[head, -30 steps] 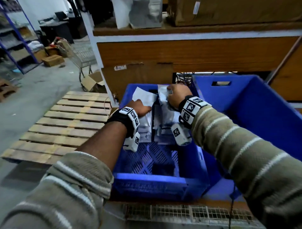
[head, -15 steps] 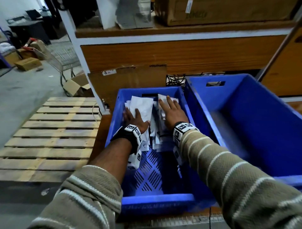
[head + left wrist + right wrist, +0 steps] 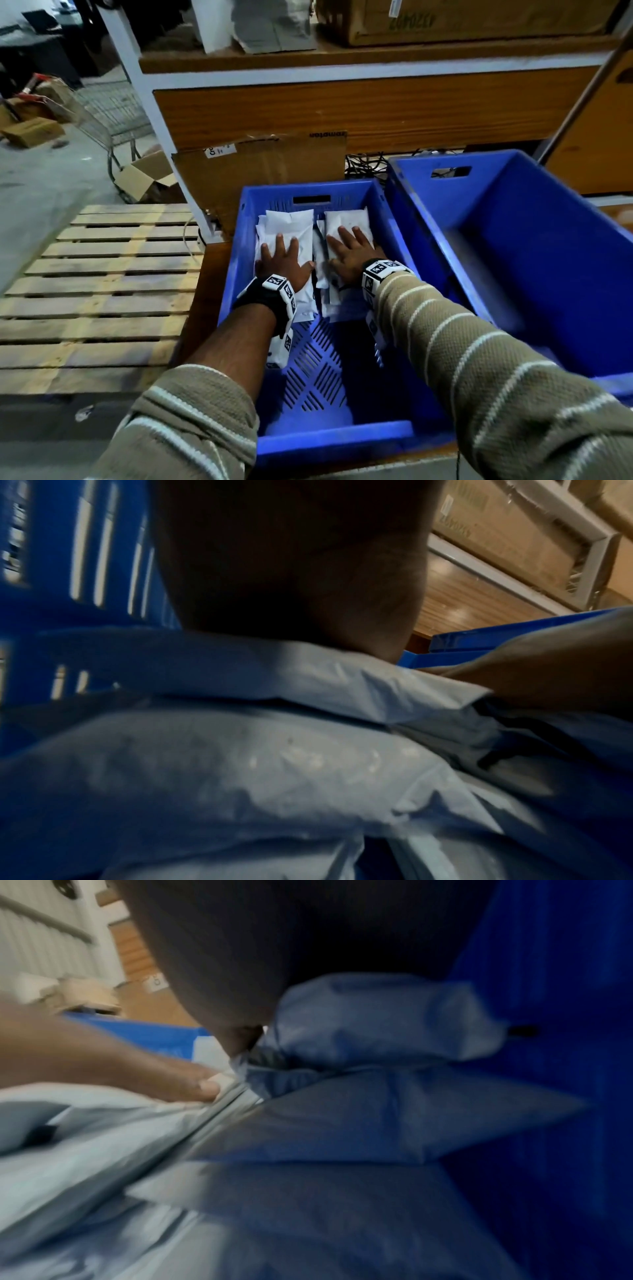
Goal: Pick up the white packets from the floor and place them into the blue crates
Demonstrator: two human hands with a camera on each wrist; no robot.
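A shelf rack (image 3: 359, 72) looms behind, cartons on top, one carton (image 3: 479, 17) with print too blurred to read. Beside the pallet (image 3: 102, 291) sit two blue crates: the big crate (image 3: 513, 274) on the right holds no packets in view, the small crate (image 3: 342, 442) takes the load. Packets (image 3: 291, 222) lie in two stacks at its far end, likely pushed back to save room. Left hand (image 3: 284, 260) lies flat, fingers spread, pressing the left stack; right hand (image 3: 349, 253) does the same on the right stack, apparently settling them. A cardboard sheet (image 3: 260, 171) behind shows mirrored lettering and a small label, neither surely legible.
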